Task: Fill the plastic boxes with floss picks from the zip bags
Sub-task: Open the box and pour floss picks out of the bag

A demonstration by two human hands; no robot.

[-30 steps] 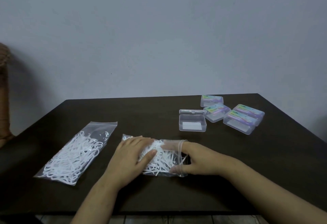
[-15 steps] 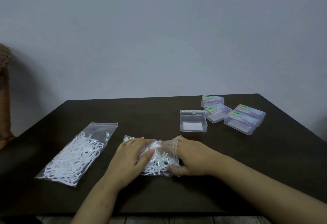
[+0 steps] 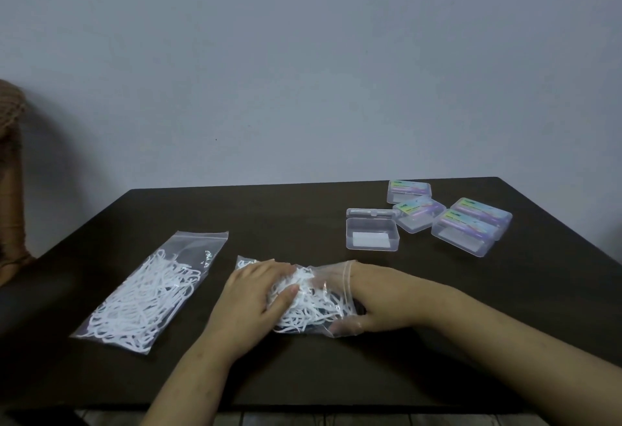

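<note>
A clear zip bag (image 3: pixel 314 312) of white floss picks lies bunched on the dark table (image 3: pixel 454 351) in front of me. My left hand (image 3: pixel 252 294) grips its closed end from outside, thumb pressed on the picks. My right hand (image 3: pixel 380 294) is inside the bag's mouth up to the wrist, fingers and thumb closed round a bunch of picks; the fingertips are hidden among them. A second full zip bag (image 3: pixel 148 291) lies flat to the left. An open clear plastic box (image 3: pixel 372 235) stands behind the hands.
Several closed plastic boxes with coloured labels (image 3: pixel 466 233) cluster at the table's far right, one (image 3: pixel 409 191) near the back edge. A brown wicker chair (image 3: pixel 11 173) stands off the left side. The wall is close behind the table.
My right hand has pushed deeper into the bag, which has bunched up shorter between my hands. My left hand has stayed on the bag's left end.
</note>
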